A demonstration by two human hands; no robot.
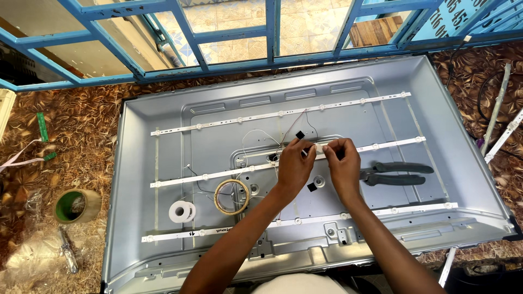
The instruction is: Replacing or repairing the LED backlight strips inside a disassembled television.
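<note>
While pinched, strip (283,160) lengthwise left-right.

White LED strip (234,173) flat across grey panel's middle, pinched at centre.

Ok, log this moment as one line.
left hand: pinching middle LED strip | right hand: pinching same strip | pliers: right of hands | tape rolls: on TV back panel
</note>
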